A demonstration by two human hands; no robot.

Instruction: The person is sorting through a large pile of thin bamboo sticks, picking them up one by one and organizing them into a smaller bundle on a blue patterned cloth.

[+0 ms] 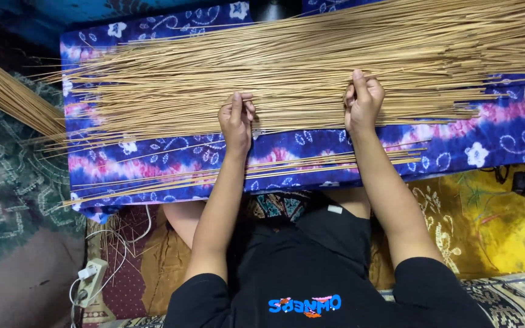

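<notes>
sticks (311, 67): thin tan sticks lay spread lengthwise across blue floral cloth (505, 140), flat for sorting
left hand (236, 121): fingers curled, pinching a few sticks at pile's near edge
right hand (363, 103): same, pinching sticks
loose sticks (244, 173): lay apart, nearer the lap

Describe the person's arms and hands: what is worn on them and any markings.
Both forearms are bare from the upper arm down. Short black sleeves cover the upper arms, part of a black shirt with a small colourful print on the chest. The left hand and the right hand are bare: no gloves, and no rings, watch or bracelet show on the visible sides. No marks are visible on the arms.
</notes>
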